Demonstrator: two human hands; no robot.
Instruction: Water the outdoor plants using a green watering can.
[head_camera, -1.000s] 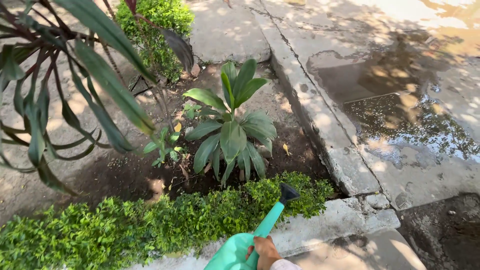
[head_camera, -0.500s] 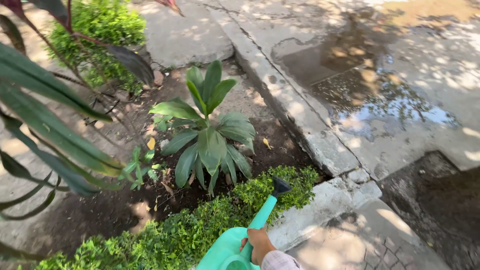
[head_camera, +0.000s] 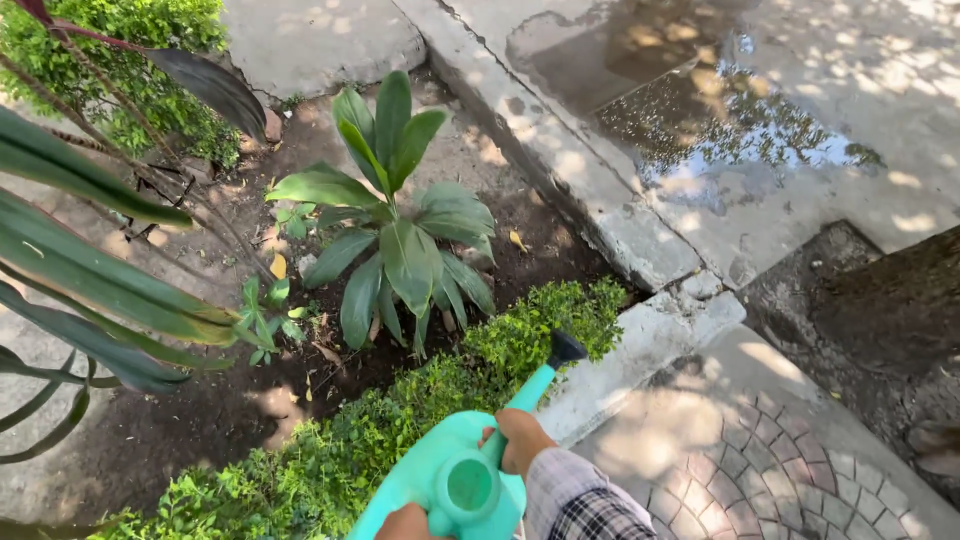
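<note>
I carry the turquoise watering can (head_camera: 455, 487) over the low hedge (head_camera: 400, 410) at the bed's paved edge — right hand (head_camera: 520, 440) wrapped round the spout's base to aim it, left hand (head_camera: 405, 523) gripping beneath to bear weight.

Watering can (head_camera: 455, 480) now higher in view, left hand (head_camera: 400, 523) newly on it, plaid sleeve (head_camera: 580, 500) exposed.

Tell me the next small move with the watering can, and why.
Probably tip the watering can forward a little. Both hands, right hand and left hand, hold it; its spout sits over the low hedge, and no water shows.
</note>
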